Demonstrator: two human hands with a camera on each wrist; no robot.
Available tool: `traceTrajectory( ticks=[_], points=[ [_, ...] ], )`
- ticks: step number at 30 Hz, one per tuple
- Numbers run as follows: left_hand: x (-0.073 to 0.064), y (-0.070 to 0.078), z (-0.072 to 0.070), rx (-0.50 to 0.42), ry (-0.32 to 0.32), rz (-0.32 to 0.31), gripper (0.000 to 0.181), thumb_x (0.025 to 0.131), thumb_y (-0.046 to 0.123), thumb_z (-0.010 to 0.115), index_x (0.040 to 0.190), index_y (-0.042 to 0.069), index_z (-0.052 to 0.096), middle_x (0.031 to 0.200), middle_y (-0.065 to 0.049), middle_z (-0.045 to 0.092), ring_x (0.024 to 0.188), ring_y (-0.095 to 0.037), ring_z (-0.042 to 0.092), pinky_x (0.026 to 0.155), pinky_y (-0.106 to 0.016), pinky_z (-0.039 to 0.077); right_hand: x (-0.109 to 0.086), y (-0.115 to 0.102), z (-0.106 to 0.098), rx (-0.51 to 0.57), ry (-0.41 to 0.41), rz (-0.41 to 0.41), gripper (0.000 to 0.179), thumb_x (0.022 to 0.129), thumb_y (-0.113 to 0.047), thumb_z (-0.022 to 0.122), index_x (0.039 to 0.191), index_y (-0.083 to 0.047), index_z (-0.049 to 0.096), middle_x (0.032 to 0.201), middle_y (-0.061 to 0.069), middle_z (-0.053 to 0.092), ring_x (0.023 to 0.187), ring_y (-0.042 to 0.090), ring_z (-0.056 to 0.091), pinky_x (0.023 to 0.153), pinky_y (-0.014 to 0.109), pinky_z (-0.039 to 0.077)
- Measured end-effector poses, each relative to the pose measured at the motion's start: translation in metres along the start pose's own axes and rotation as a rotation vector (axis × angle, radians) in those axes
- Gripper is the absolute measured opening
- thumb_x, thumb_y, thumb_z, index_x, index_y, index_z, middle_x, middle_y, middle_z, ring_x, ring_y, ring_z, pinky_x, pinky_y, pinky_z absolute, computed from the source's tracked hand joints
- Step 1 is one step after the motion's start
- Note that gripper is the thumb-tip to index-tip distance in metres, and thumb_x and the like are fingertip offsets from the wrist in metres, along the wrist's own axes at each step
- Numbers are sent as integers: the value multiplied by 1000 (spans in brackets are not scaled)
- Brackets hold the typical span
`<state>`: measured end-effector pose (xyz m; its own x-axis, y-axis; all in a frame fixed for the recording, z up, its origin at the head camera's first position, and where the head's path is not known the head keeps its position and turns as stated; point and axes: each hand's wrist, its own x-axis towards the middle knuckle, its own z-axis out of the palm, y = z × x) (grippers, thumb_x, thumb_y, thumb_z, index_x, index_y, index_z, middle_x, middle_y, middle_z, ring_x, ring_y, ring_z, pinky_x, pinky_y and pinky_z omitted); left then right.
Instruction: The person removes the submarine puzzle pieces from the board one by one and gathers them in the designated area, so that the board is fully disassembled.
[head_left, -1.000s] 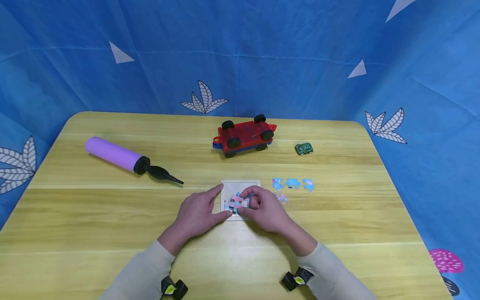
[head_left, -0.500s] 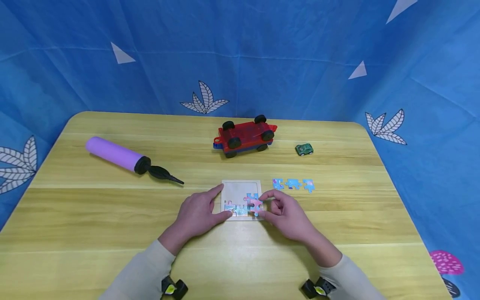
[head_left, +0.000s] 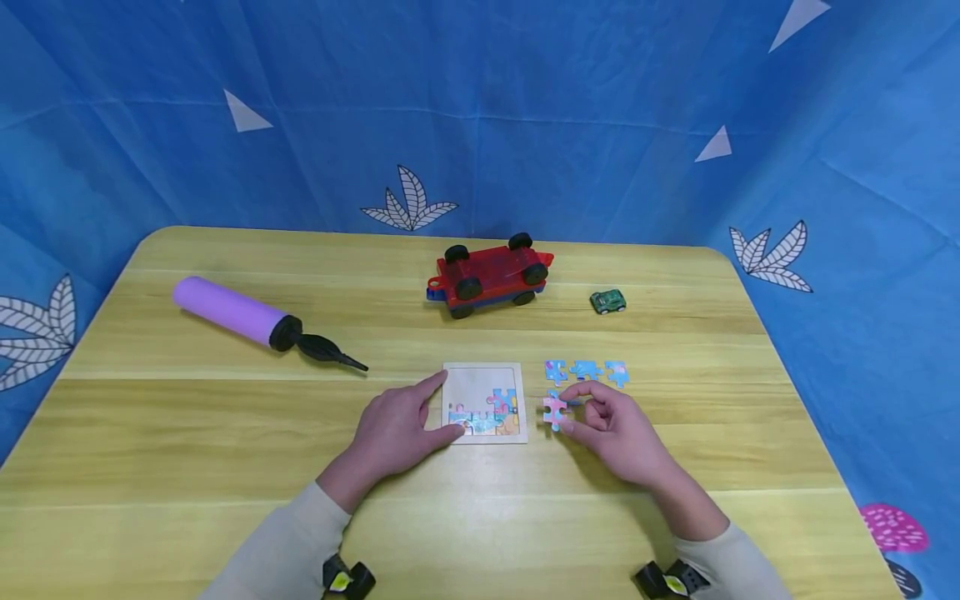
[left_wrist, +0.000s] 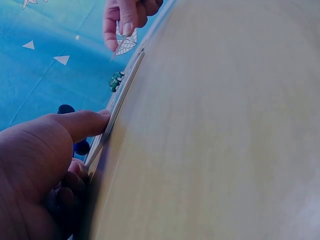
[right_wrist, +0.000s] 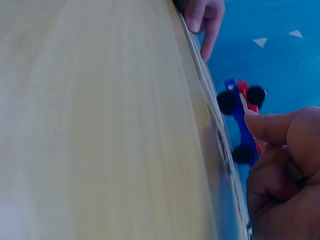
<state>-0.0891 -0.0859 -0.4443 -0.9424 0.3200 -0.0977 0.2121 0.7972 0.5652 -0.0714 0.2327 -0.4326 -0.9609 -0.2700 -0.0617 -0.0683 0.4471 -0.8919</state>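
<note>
My left hand [head_left: 393, 429] grips the left side of a square white puzzle board [head_left: 480, 379], thumb at its lower edge and index finger near the upper left corner. Joined pieces [head_left: 480, 422] fill the lower part of the board, with a few up its right side. Right of the board, my right hand [head_left: 615, 429] pinches a pink and blue jigsaw piece [head_left: 553, 412] between thumb and index finger. The right wrist view shows this piece edge-on [right_wrist: 243, 103], raised off the table. Three loose blue jigsaw pieces [head_left: 586, 370] lie in a row just beyond that hand.
A red and blue toy car [head_left: 491, 275] lies wheels up behind the board. To its right stands a small green toy car [head_left: 607, 301]. A purple hand pump [head_left: 228, 310] with a black nozzle lies at the left. A blue printed cloth [head_left: 525, 108] hangs behind the table.
My right hand has moved right from over the board, carrying the pinched jigsaw piece off the board toward the loose pieces. My left hand has stayed at the board's left side.
</note>
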Motion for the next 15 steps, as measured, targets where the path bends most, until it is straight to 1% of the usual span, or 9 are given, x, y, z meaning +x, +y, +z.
traceTrajectory(
  ticks=[4, 9, 12, 15],
  points=[
    [0, 0, 0, 0, -1, -2, 82, 80, 54, 78, 147, 13, 53, 59, 6, 44, 50, -12, 34, 50, -31, 24, -2, 8, -12, -31, 21, 18, 24, 89, -12, 77, 111, -13, 65, 63, -4, 28, 55, 10, 29, 58, 29, 32],
    [0, 0, 0, 2, -1, -4, 82, 80, 54, 79, 147, 13, 53, 59, 6, 44, 50, -13, 35, 50, -31, 24, -2, 16, -24, -68, 45, 16, 24, 90, -10, 76, 111, -7, 65, 63, -4, 28, 55, 10, 29, 59, 29, 33],
    [0, 0, 0, 5, -2, -3, 82, 80, 54, 78, 147, 13, 53, 59, 6, 44, 50, -13, 35, 50, -31, 24, -3, 19, -29, -82, 51, 16, 24, 90, -8, 76, 112, -8, 65, 63, -5, 28, 55, 10, 29, 62, 28, 35],
    [0, 1, 0, 5, -2, -1, 82, 80, 54, 78, 147, 13, 53, 59, 6, 44, 51, -12, 35, 50, -31, 24, -3, 21, -33, -93, 45, 18, 24, 91, -7, 75, 112, -10, 64, 63, -5, 28, 56, 11, 29, 68, 29, 37]
  ],
)
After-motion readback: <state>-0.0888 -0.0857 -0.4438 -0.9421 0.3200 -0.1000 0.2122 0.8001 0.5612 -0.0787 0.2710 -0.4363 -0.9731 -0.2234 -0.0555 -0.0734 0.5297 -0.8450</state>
